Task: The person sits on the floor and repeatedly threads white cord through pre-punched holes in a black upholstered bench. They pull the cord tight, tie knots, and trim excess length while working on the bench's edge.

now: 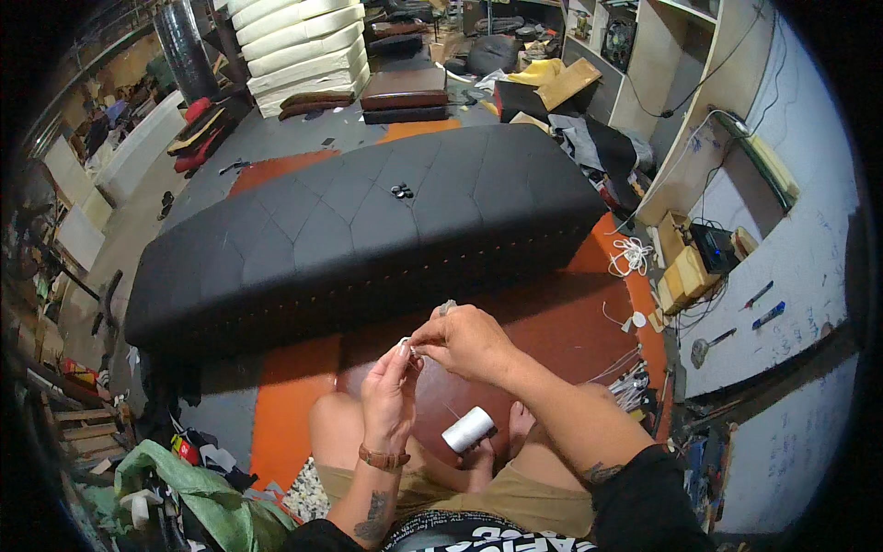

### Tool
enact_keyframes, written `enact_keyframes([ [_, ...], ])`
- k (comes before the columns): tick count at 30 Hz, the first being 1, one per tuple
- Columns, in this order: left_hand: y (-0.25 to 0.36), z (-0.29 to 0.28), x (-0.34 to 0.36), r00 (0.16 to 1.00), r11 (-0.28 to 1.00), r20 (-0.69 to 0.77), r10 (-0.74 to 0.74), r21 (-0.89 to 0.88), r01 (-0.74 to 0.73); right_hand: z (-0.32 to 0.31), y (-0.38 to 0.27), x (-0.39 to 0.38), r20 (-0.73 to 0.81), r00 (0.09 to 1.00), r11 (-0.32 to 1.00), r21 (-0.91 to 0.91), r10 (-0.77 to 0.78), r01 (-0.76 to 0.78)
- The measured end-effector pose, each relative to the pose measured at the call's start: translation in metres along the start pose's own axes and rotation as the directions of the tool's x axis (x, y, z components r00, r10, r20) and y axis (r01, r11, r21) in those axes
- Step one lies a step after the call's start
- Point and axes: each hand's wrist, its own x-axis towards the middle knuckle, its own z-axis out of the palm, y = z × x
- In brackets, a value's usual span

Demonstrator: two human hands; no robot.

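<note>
My left hand (pixel 391 396) and my right hand (pixel 469 342) meet above my lap, their fingertips pinched on a small white thread or cord (pixel 405 341) whose detail is too small to make out. A white spool of thread (pixel 467 429) lies on its side by my bare feet, with a fine strand rising from it. Beyond my hands stretches a long black padded bench (pixel 331 216) with diamond stitching and a row of small holes along its near side. Several small black round pieces (pixel 401 190) sit in a pile on its top.
Brown and orange sheets (pixel 294 396) cover the floor around me. Stacked white foam (pixel 299 55) and brown cushions (pixel 403 90) stand behind the bench. Shelving (pixel 681 101), coiled white cord (pixel 631 258) and wooden blocks (pixel 688 285) are at the right. A green sack (pixel 202 497) lies at my left.
</note>
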Motion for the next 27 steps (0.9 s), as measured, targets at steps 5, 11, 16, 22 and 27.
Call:
enact_keyframes([
  [5,0.001,0.013,-0.001,0.999,0.999,0.003,0.032,0.016,-0.032,-0.002,-0.014,-0.007,-0.082,0.996,0.997,-0.078,0.02,-0.026],
  [11,-0.003,0.019,-0.001,0.999,0.996,-0.018,0.049,0.069,-0.047,0.004,-0.016,-0.012,-0.195,0.981,0.988,-0.156,-0.022,-0.009],
  [16,-0.006,0.019,0.002,0.99,0.968,0.007,0.137,0.211,-0.136,0.01,-0.019,-0.015,-0.295,0.952,0.974,-0.225,-0.08,0.012],
  [22,-0.001,0.004,0.005,0.962,0.826,0.172,0.213,0.494,-0.271,-0.005,-0.007,-0.008,0.04,0.972,0.971,0.038,0.233,-0.235],
  [27,0.004,0.001,0.01,0.976,0.898,0.173,0.135,0.395,-0.194,-0.005,0.014,-0.007,0.172,0.959,0.863,0.421,0.226,-0.279],
])
